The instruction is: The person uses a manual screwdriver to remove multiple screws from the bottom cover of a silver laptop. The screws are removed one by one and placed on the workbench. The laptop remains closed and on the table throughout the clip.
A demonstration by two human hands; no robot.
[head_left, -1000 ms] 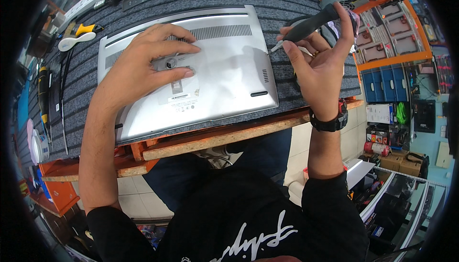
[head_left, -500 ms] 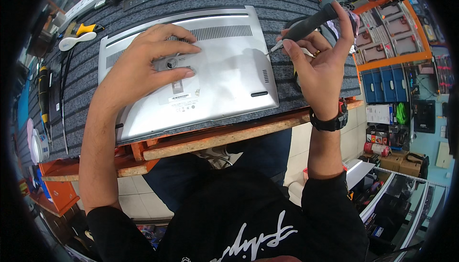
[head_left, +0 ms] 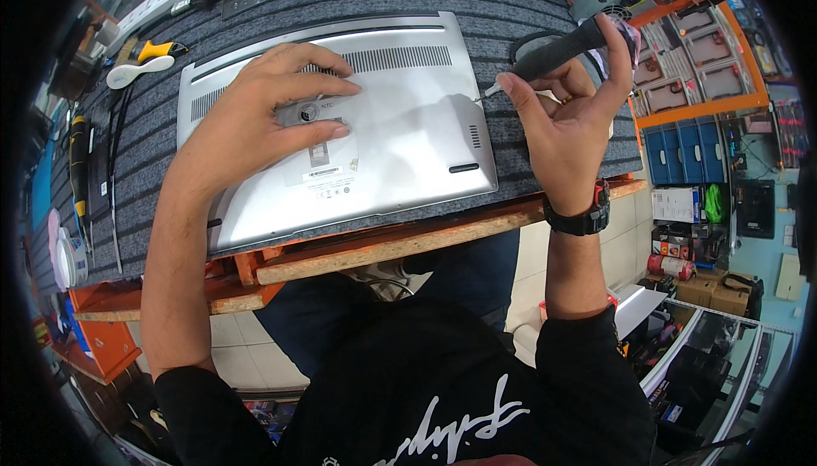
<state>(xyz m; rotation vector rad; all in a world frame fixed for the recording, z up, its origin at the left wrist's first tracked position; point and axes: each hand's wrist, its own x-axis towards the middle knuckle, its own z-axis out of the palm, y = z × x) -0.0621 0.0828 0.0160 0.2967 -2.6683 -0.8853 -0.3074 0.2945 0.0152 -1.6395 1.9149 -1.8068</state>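
The screwdriver (head_left: 557,51), gripped in the right hand (head_left: 568,136), has tipped lower, its tip at the right edge of the laptop (head_left: 408,138) on the worktop (head_left: 383,253). Left hand (head_left: 259,107) rests spread on it. Shallow tool angle could cause slipping, scratching.

Pale tiled floor (head_left: 534,266); light blue-green wall (head_left: 766,262) at right. Orange-framed rack (head_left: 702,112) stands above blue drawers (head_left: 668,160). Bench (head_left: 408,248) has wooden edge.

Ahead of the torso (head_left: 400,372), 2 forearms (head_left: 174,270) extend: left hand (head_left: 255,108) palm-down, fingers (head_left: 323,85) spread, to its left; right hand (head_left: 570,138) palm-up, fingers gripping, to its right.
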